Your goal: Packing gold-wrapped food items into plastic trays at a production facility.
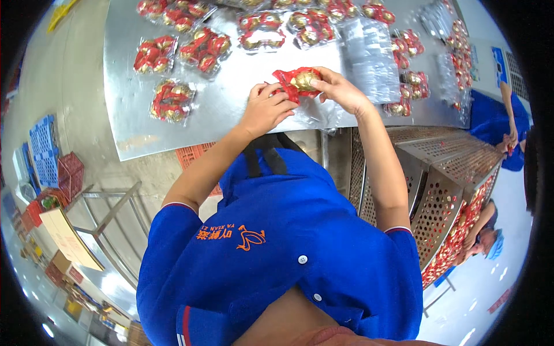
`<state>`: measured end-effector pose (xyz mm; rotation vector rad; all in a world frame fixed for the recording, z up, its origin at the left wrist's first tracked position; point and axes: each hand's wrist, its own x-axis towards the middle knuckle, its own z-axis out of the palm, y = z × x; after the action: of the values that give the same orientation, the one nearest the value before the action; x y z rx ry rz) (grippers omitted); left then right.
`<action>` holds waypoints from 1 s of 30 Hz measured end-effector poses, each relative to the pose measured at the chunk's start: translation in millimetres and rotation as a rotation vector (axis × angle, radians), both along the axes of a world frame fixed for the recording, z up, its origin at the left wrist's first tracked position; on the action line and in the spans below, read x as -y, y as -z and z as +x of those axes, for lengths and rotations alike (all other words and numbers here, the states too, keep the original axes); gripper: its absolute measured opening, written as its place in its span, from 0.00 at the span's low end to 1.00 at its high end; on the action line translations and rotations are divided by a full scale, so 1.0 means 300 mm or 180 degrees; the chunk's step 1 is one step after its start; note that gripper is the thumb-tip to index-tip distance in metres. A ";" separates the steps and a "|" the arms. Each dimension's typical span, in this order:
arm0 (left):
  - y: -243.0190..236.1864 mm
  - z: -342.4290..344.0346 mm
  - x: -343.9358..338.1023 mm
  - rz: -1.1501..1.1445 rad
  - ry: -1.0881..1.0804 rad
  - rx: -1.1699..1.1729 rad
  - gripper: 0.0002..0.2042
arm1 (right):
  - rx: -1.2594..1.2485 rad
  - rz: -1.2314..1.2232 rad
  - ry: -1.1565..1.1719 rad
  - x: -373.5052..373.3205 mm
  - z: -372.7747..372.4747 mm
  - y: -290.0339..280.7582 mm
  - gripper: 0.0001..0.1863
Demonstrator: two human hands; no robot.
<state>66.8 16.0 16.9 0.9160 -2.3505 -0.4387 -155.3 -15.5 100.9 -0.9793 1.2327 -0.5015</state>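
1. A gold foil ball in crinkled red wrapping (301,81) sits upper centre of the frame, over the steel table (231,109)
2. The left hand (266,108) pinches its red edge
3. The right hand (340,89) cups its far side
4. Filled clear packs (171,100) lie upper left

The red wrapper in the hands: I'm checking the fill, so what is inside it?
A gold foil-wrapped round piece shows inside the red wrapper, held by the left hand and right hand. Anything beneath it is covered by wrapper and fingers.
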 end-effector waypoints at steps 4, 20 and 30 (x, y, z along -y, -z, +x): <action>-0.007 0.011 0.013 -0.0028 0.0144 -0.0113 0.10 | -0.0919 0.0044 -0.0687 0.089 0.020 0.032 0.25; 0.007 0.028 0.024 0.0194 0.0357 -0.0131 0.09 | -0.1139 -0.0453 -0.1016 0.084 0.010 0.096 0.18; 0.012 0.022 0.025 0.0126 0.0377 -0.0115 0.09 | -0.3661 -0.2541 -0.0863 -0.074 0.227 0.178 0.05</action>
<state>73.5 8.6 13.4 0.7825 -2.3789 -0.5463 -87.2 6.8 47.4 -2.2693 1.8911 -0.1650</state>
